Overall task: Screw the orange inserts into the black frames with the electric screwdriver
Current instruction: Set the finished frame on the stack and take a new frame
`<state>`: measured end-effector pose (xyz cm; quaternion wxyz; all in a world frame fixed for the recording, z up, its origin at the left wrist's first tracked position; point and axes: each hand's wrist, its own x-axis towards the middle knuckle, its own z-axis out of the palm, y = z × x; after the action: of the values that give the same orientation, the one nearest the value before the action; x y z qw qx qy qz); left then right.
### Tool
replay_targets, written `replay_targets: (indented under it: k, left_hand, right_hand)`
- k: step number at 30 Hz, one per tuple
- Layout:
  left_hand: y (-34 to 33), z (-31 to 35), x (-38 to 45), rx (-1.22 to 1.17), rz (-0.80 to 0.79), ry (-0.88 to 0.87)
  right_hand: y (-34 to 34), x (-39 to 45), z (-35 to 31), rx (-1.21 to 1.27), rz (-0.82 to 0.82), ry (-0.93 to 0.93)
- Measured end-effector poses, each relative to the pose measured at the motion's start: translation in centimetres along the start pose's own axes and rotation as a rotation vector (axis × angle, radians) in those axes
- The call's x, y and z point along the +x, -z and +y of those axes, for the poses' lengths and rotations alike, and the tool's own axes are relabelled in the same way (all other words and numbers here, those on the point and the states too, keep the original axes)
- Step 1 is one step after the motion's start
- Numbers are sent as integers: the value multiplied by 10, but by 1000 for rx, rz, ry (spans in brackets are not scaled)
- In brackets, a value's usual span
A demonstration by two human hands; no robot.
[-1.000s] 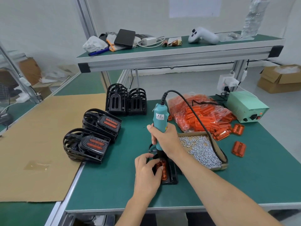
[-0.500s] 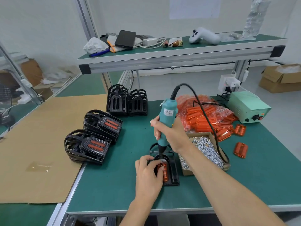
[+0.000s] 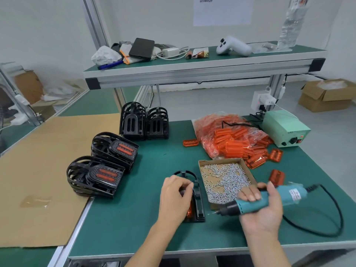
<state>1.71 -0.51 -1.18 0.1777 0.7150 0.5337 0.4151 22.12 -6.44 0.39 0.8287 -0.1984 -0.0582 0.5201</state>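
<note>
Left fingers [image 3: 185, 186] pinch the frame [image 3: 197, 199] and its insert [image 3: 189, 210] on the worktop [image 3: 134, 218]. Right fingers [image 3: 248, 195] curl round the screwdriver [image 3: 256, 202], lying level at three o'clock. Between screws, I'd judge: next, a screw from the tray [image 3: 223, 180].

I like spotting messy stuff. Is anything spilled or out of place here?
Yes. A few orange inserts lie loose outside their bag, one alone on its left. The screws stay inside the cardboard tray.

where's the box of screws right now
In the head view, the cardboard screw box sits on the green table, right of centre, between the black frame and the screwdriver.
</note>
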Motion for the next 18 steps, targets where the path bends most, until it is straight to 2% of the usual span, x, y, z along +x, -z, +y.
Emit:
replay_targets:
  k: [6, 10, 18]
  left_hand:
    - [-29, 41, 53, 33, -235, -83]
    - [-56, 66, 93, 109, -272, -199]
    - [-105, 98, 146, 475, -410, -455]
  right_hand:
    - [22, -4, -3, -7, 97, 24]
    - [26, -3, -1, -29, 125, 4]
    - [26, 3, 1, -14, 148, -50]
